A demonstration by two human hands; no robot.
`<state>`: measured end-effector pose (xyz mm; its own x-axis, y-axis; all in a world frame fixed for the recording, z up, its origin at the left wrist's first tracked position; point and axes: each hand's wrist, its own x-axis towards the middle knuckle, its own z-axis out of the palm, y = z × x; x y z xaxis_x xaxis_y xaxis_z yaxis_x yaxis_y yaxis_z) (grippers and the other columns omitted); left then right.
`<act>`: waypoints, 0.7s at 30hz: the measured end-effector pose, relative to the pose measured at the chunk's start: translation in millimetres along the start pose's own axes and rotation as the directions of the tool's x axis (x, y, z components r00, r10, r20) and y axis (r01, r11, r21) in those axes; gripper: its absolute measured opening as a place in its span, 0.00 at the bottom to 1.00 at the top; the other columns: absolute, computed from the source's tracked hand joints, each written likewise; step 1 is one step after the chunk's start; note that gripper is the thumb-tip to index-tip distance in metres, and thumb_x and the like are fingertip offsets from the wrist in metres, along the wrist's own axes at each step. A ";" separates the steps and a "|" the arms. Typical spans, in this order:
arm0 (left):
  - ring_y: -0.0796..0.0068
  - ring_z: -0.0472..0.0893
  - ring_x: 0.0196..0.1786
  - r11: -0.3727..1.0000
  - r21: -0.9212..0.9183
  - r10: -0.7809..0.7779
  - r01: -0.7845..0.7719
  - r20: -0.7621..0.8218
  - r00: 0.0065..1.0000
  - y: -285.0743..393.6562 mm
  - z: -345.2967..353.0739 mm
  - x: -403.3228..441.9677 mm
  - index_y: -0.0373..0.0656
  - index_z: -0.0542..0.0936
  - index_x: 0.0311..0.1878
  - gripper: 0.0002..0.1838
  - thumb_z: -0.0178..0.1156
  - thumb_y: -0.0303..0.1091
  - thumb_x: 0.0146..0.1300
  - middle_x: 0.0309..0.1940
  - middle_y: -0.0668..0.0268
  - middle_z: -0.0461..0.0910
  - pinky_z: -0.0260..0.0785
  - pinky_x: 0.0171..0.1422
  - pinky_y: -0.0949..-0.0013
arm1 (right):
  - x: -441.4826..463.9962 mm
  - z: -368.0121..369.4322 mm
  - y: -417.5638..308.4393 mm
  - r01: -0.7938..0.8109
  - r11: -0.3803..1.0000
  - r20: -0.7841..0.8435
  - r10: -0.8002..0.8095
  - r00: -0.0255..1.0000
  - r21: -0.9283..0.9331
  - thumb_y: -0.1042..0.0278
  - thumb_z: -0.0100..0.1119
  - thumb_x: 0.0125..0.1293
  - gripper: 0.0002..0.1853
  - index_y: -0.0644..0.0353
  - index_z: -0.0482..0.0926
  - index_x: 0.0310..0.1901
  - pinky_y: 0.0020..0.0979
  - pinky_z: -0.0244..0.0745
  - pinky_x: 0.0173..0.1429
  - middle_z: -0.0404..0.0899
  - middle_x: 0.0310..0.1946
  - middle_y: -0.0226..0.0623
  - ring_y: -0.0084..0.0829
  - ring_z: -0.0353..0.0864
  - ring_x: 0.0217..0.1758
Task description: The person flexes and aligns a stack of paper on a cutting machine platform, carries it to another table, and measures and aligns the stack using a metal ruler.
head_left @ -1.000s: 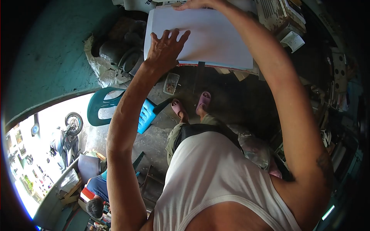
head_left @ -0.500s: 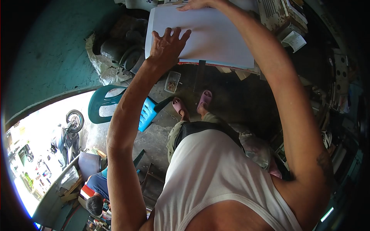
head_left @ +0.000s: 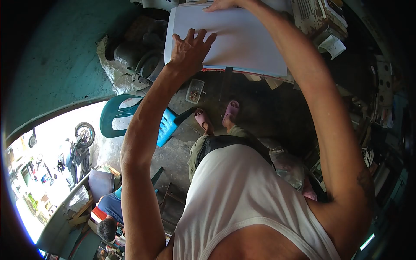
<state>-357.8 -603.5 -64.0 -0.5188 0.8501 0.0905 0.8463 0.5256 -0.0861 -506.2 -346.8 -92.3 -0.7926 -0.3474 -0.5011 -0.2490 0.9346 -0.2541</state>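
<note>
Two of your bare hands are at the large white sheet (head_left: pixel 247 45), which lies flat on the table (head_left: pixel 284 79), its near side along the table's near edge. Your left hand (head_left: pixel 189 52) is spread, palm down, by the near left corner; your right hand (head_left: pixel 223 4) reaches the far edge (the frame cuts it off, so its grip cannot be told). The sheet looks light, smooth and fairly flexible, likely to slide or crease; opposite edges would be the place to hold it. A dark strip (head_left: pixel 228 74) hangs at the near edge.
</note>
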 end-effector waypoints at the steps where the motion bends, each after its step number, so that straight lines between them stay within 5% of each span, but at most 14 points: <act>1: 0.61 0.72 0.62 1.000 -0.001 0.000 0.000 0.001 1.000 0.0 0.2 -0.3 0.52 0.68 0.69 0.39 0.67 0.26 0.52 0.58 0.64 0.70 0.68 0.52 0.38 | -6.8 -5.0 -7.3 0.004 1.000 0.016 -0.004 1.000 -0.006 0.26 0.45 0.67 0.40 0.49 0.72 0.69 0.42 0.54 0.79 0.63 0.74 0.38 0.45 0.59 0.77; 4: 0.60 0.70 0.64 1.000 0.015 -0.006 0.006 0.034 0.999 -0.2 -2.6 -0.7 0.54 0.66 0.71 0.42 0.72 0.31 0.50 0.60 0.64 0.69 0.67 0.55 0.34 | -50.1 -26.8 -46.5 -0.224 0.975 0.033 0.224 0.974 0.001 0.28 0.48 0.67 0.39 0.52 0.73 0.68 0.43 0.59 0.76 0.68 0.71 0.42 0.46 0.65 0.74; 6: 0.60 0.66 0.69 0.997 0.064 -0.044 0.036 0.130 0.991 1.4 -12.1 -3.1 0.63 0.57 0.76 0.61 0.82 0.47 0.37 0.69 0.65 0.64 0.65 0.62 0.34 | -43.1 -9.9 -34.8 -0.140 0.989 -0.089 0.144 0.985 0.051 0.30 0.51 0.66 0.38 0.55 0.75 0.66 0.44 0.64 0.72 0.71 0.67 0.46 0.46 0.69 0.71; 7: 0.56 0.64 0.71 1.000 0.006 -0.022 0.022 0.035 0.999 -0.7 -15.9 -6.5 0.63 0.59 0.76 0.58 0.80 0.48 0.39 0.70 0.63 0.63 0.60 0.62 0.23 | -51.3 -9.3 -35.7 -0.044 0.995 -0.215 0.063 0.975 0.090 0.33 0.55 0.66 0.38 0.58 0.76 0.64 0.45 0.69 0.69 0.75 0.63 0.51 0.47 0.74 0.67; 8: 0.55 0.63 0.72 0.999 -0.025 -0.035 0.036 0.015 0.999 -1.5 -19.9 -12.7 0.63 0.59 0.76 0.59 0.80 0.50 0.38 0.73 0.62 0.60 0.60 0.63 0.26 | -63.6 -10.0 -32.2 -0.071 0.994 -0.213 0.088 0.973 0.085 0.33 0.55 0.66 0.38 0.58 0.76 0.64 0.45 0.69 0.69 0.75 0.63 0.51 0.47 0.74 0.67; 10: 0.55 0.65 0.71 0.968 -0.247 -0.075 0.050 -0.092 0.993 -5.9 -32.4 -27.9 0.60 0.64 0.74 0.54 0.80 0.48 0.39 0.72 0.60 0.62 0.62 0.66 0.36 | -128.5 -14.2 -66.8 -0.074 0.946 -0.595 0.259 0.761 0.317 0.39 0.62 0.64 0.34 0.62 0.79 0.59 0.45 0.77 0.59 0.83 0.52 0.55 0.47 0.83 0.56; 11: 0.55 0.66 0.70 0.952 -0.293 -0.126 0.087 -0.116 0.985 -7.5 -38.2 -36.3 0.59 0.67 0.72 0.51 0.80 0.45 0.41 0.71 0.60 0.63 0.62 0.67 0.43 | -151.3 2.8 -64.3 0.192 0.871 -0.743 0.248 0.621 0.451 0.52 0.68 0.61 0.25 0.69 0.82 0.49 0.42 0.80 0.45 0.86 0.38 0.52 0.42 0.86 0.41; 13: 0.52 0.72 0.64 0.917 -0.374 -0.227 0.135 -0.214 0.950 -1.5 -52.0 -47.8 0.50 0.75 0.63 0.37 0.78 0.38 0.47 0.64 0.56 0.71 0.66 0.66 0.53 | -210.6 23.8 -67.9 -0.004 0.916 -0.702 0.310 0.641 0.401 0.52 0.67 0.66 0.23 0.64 0.81 0.52 0.29 0.79 0.51 0.85 0.44 0.43 0.32 0.86 0.48; 14: 0.52 0.72 0.64 0.917 -0.377 -0.223 0.128 -0.220 0.950 1.3 -51.6 -56.4 0.50 0.75 0.63 0.37 0.78 0.38 0.47 0.64 0.56 0.71 0.66 0.66 0.53 | -228.2 53.7 -62.4 0.009 0.876 -0.754 0.410 0.514 0.483 0.58 0.67 0.67 0.18 0.63 0.82 0.50 0.27 0.79 0.48 0.85 0.42 0.40 0.29 0.86 0.45; 15: 0.52 0.75 0.60 0.833 -0.497 -0.367 0.243 -0.167 0.915 4.1 -44.8 -66.5 0.47 0.76 0.60 0.33 0.77 0.36 0.49 0.61 0.56 0.74 0.69 0.63 0.54 | -242.7 91.6 -55.8 0.040 0.829 -0.778 0.506 0.372 0.558 0.63 0.66 0.68 0.13 0.62 0.82 0.48 0.26 0.79 0.44 0.86 0.40 0.38 0.25 0.86 0.41; 16: 0.53 0.78 0.56 0.722 -0.600 -0.494 0.345 -0.097 0.864 9.8 -36.9 -76.8 0.44 0.77 0.57 0.29 0.76 0.35 0.51 0.58 0.55 0.76 0.72 0.60 0.55 | -262.7 118.4 -56.1 0.051 0.747 -0.712 0.607 0.352 0.662 0.64 0.66 0.68 0.13 0.63 0.82 0.48 0.26 0.79 0.46 0.86 0.41 0.37 0.24 0.85 0.42; 18: 0.58 0.82 0.49 0.239 -0.873 -0.618 0.426 0.202 0.760 37.6 -13.7 -99.8 0.38 0.77 0.51 0.23 0.74 0.35 0.55 0.52 0.54 0.79 0.76 0.52 0.59 | -291.1 170.5 -54.2 0.116 0.608 -0.612 0.734 0.293 0.785 0.64 0.67 0.67 0.13 0.63 0.82 0.48 0.25 0.78 0.45 0.86 0.38 0.35 0.22 0.83 0.39; 20: 0.64 0.82 0.49 0.277 -0.838 -0.571 0.470 0.250 0.782 73.1 -7.0 -112.0 0.36 0.75 0.54 0.26 0.74 0.35 0.56 0.53 0.54 0.78 0.77 0.50 0.65 | -304.9 203.9 -55.7 0.170 0.555 -0.580 0.782 0.228 0.814 0.64 0.68 0.66 0.12 0.63 0.82 0.46 0.24 0.78 0.43 0.86 0.35 0.33 0.21 0.83 0.36; 21: 0.64 0.82 0.50 0.197 -0.862 -0.563 0.467 0.291 0.774 87.6 -7.2 -112.5 0.35 0.74 0.56 0.28 0.74 0.35 0.57 0.53 0.54 0.78 0.77 0.51 0.65 | -311.0 214.6 -58.9 0.264 0.363 -0.432 0.855 0.288 0.894 0.64 0.67 0.67 0.14 0.65 0.82 0.47 0.23 0.77 0.44 0.85 0.36 0.33 0.21 0.83 0.37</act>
<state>-224.4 -653.3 -74.6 -0.9130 0.3709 -0.1699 0.0283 0.4730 0.8806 -125.6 -310.3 -99.1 -0.6815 0.7318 -0.0041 0.1976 0.1785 -0.9639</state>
